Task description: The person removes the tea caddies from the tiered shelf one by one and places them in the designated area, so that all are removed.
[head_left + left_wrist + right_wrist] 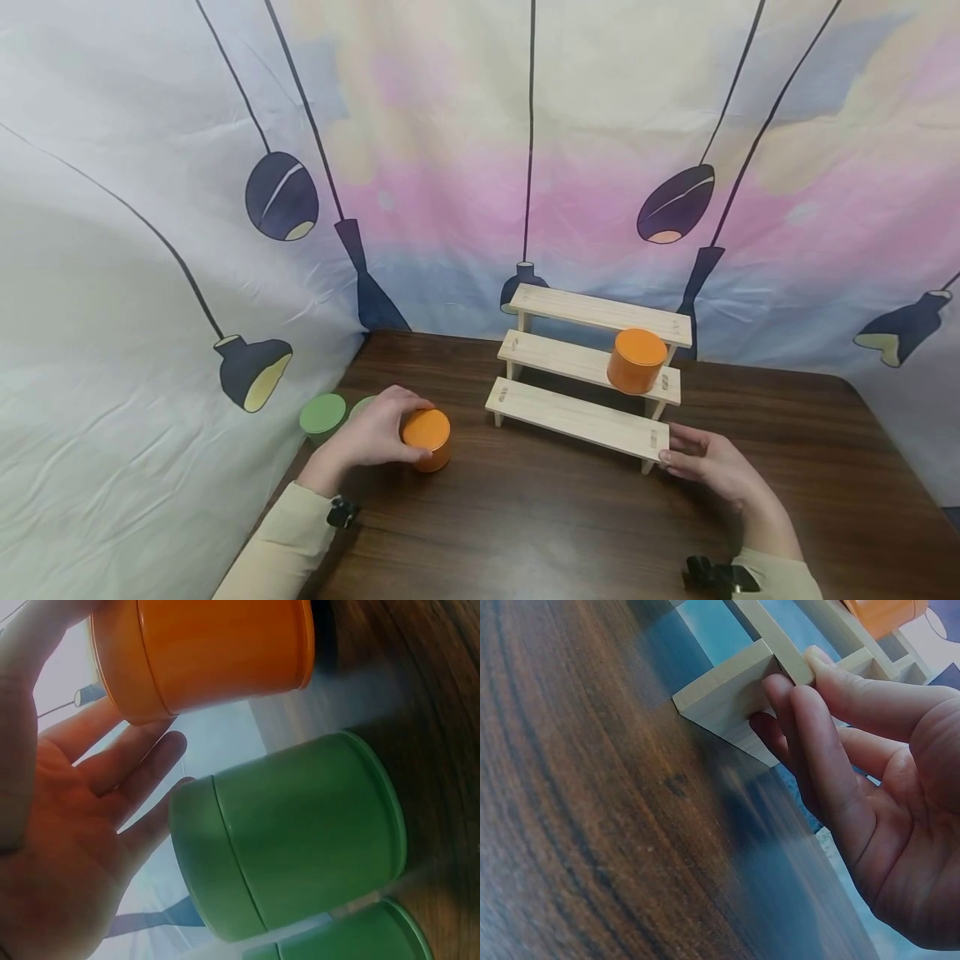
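My left hand (378,432) grips an orange lidded tin (429,437) standing on the table, its thumb on the near side and fingers round the far side. Close beside that hand are two green tins; one green tin (323,417) shows fully, while the other green tin (361,406) is partly hidden behind the hand. On the right, my right hand (716,468) pinches the right end of the lowest step of a three-tier wooden shelf (573,414), thumb above and fingers below in the right wrist view. A second orange tin (636,360) sits on the middle step, toward its right end.
The dark wood-grain table (525,517) spreads under everything. Behind it and along the left hangs a fabric backdrop (450,167) printed with hanging lamps. The shelf stands near the table's back edge, and the green tins are by its left edge.
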`<action>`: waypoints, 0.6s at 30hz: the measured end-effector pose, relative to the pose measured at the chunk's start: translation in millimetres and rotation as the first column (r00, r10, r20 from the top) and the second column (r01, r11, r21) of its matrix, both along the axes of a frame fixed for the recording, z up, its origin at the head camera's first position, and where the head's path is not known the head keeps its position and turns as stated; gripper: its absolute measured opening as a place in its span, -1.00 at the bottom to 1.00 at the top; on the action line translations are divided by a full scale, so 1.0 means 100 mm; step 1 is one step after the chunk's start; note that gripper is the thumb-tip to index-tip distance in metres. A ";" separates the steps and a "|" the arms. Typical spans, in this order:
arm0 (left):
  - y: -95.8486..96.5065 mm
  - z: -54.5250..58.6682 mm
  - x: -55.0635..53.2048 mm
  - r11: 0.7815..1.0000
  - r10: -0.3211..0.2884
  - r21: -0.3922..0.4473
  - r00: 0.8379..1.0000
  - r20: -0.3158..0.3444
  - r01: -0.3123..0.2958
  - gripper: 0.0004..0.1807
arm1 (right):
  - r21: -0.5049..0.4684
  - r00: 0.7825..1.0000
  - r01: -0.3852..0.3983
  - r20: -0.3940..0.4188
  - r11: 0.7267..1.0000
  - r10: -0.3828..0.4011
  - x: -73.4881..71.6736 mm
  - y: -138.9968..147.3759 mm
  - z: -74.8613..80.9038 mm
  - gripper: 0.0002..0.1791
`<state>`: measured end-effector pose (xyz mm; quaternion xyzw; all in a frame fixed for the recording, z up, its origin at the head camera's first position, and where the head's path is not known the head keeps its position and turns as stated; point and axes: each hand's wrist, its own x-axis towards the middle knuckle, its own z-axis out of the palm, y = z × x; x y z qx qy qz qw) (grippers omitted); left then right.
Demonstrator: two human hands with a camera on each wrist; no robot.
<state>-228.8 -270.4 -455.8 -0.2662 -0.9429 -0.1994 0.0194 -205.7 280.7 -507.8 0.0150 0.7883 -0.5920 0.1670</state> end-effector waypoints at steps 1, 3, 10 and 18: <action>-0.01 -0.01 0.00 1.000 0.004 -0.002 1.000 0.000 -0.004 -0.28 | -0.001 1.000 0.001 0.001 1.000 -0.001 0.00 0.00 0.00 -0.09; -0.04 -0.01 0.00 1.000 0.013 -0.007 1.000 0.005 -0.013 -0.27 | -0.001 1.000 -0.001 0.002 1.000 0.001 0.00 0.00 0.00 -0.09; -0.07 -0.01 0.01 1.000 0.013 -0.017 1.000 0.003 -0.013 -0.26 | -0.009 1.000 0.002 0.001 1.000 -0.002 0.00 0.01 0.00 -0.09; -0.11 -0.02 0.01 1.000 0.019 -0.008 0.998 0.051 -0.019 -0.26 | -0.006 1.000 -0.008 -0.006 1.000 0.008 -0.01 0.01 -0.02 -0.08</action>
